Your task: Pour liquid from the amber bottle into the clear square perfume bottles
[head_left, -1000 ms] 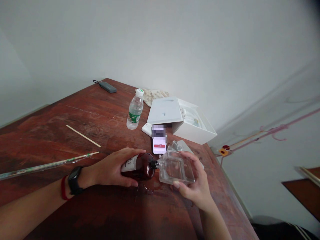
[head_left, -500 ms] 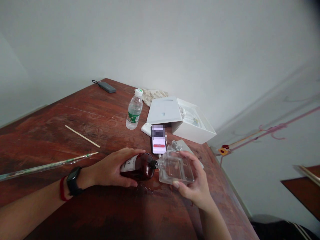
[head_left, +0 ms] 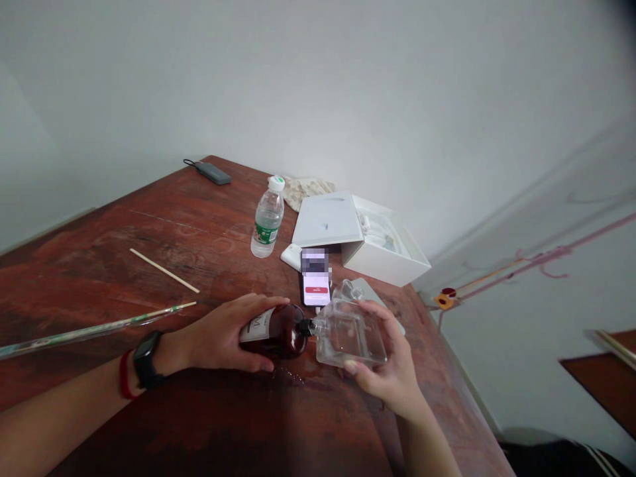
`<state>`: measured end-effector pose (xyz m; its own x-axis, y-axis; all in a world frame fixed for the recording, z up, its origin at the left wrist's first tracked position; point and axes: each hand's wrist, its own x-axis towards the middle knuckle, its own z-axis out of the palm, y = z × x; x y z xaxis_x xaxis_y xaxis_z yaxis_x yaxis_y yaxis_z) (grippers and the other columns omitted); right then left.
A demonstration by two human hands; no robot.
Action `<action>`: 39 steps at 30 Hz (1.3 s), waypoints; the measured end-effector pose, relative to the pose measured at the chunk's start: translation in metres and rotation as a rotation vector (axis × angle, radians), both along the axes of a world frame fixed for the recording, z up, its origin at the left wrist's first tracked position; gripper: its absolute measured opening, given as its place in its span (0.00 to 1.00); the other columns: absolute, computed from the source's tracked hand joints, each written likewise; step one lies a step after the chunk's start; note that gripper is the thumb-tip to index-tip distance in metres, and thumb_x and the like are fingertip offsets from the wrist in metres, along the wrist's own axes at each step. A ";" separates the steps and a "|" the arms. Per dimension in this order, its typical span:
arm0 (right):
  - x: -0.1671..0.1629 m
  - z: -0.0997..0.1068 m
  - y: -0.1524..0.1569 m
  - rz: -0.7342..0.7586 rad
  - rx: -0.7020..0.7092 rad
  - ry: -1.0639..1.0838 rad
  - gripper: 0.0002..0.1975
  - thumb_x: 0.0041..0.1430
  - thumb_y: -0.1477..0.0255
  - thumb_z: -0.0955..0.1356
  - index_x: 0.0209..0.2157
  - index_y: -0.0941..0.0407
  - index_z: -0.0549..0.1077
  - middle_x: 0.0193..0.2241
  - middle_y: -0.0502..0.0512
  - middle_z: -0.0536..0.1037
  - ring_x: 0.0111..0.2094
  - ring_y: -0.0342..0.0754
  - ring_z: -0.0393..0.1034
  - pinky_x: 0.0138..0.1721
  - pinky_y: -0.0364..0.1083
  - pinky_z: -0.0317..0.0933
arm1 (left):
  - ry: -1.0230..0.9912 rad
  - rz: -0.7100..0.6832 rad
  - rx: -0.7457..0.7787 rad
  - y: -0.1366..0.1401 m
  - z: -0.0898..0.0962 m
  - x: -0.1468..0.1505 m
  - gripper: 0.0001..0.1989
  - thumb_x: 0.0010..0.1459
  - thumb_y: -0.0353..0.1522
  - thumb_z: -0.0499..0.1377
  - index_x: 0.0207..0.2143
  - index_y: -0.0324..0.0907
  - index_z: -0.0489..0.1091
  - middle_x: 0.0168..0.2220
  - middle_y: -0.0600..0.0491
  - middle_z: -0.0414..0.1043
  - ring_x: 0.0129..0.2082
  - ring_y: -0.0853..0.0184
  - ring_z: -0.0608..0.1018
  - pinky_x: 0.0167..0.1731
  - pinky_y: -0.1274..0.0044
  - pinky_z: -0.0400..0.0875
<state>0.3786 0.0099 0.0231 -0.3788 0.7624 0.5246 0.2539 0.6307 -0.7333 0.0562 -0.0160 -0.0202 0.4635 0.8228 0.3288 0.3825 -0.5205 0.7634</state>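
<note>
My left hand (head_left: 226, 334) is wrapped round a dark red-brown bottle (head_left: 288, 331) with a pale label. The bottle is tipped on its side, its black neck facing right. In my right hand (head_left: 387, 358) is a clear square bottle (head_left: 342, 334), also tilted, its mouth turned left. The two necks meet end to end; whether liquid is flowing between them I cannot tell. A small wet patch (head_left: 291, 377) glistens on the wooden table (head_left: 209, 424) below the dark bottle.
Just beyond my hands lies a lit phone (head_left: 315, 288), with an open white box (head_left: 382, 265) behind it. A water bottle (head_left: 267, 228) stands upright left of the box. Chopsticks, one loose (head_left: 163, 270) and some in a wrapper (head_left: 94, 333), lie left. A grey device (head_left: 213, 173) rests far back.
</note>
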 end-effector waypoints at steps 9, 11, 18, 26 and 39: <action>0.001 -0.001 0.000 0.002 0.001 0.009 0.31 0.60 0.57 0.77 0.62 0.45 0.70 0.54 0.57 0.82 0.52 0.61 0.82 0.51 0.58 0.80 | -0.002 0.004 -0.007 0.000 0.001 0.001 0.48 0.55 0.54 0.74 0.72 0.56 0.60 0.60 0.47 0.76 0.55 0.47 0.80 0.59 0.58 0.74; 0.000 -0.001 0.000 -0.003 0.007 0.000 0.31 0.59 0.57 0.77 0.62 0.46 0.70 0.54 0.58 0.82 0.53 0.61 0.82 0.52 0.59 0.79 | 0.000 -0.002 -0.005 0.000 0.001 0.001 0.48 0.55 0.53 0.75 0.72 0.56 0.60 0.60 0.47 0.75 0.56 0.47 0.80 0.59 0.58 0.74; -0.001 -0.001 -0.001 0.001 0.009 0.005 0.30 0.60 0.58 0.77 0.61 0.47 0.71 0.54 0.59 0.83 0.52 0.61 0.82 0.51 0.57 0.79 | 0.001 -0.007 0.008 0.000 0.000 0.000 0.48 0.57 0.53 0.74 0.73 0.55 0.58 0.63 0.46 0.74 0.58 0.46 0.78 0.61 0.57 0.72; 0.003 -0.005 0.000 -0.004 -0.023 0.001 0.33 0.57 0.62 0.78 0.62 0.47 0.71 0.55 0.59 0.82 0.55 0.62 0.81 0.54 0.59 0.77 | 0.008 -0.008 0.008 0.002 -0.002 0.001 0.48 0.56 0.55 0.73 0.73 0.55 0.59 0.62 0.45 0.74 0.57 0.45 0.79 0.58 0.57 0.73; 0.003 -0.005 0.001 -0.008 -0.006 -0.002 0.32 0.57 0.61 0.78 0.62 0.47 0.71 0.55 0.58 0.82 0.55 0.62 0.81 0.54 0.58 0.77 | -0.008 -0.011 0.027 0.001 -0.002 0.000 0.47 0.57 0.55 0.73 0.73 0.56 0.59 0.62 0.46 0.74 0.57 0.46 0.79 0.59 0.58 0.73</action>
<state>0.3818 0.0106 0.0180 -0.3740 0.7682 0.5196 0.2603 0.6247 -0.7362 0.0565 -0.0147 -0.0227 0.4698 0.8086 0.3542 0.3705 -0.5448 0.7523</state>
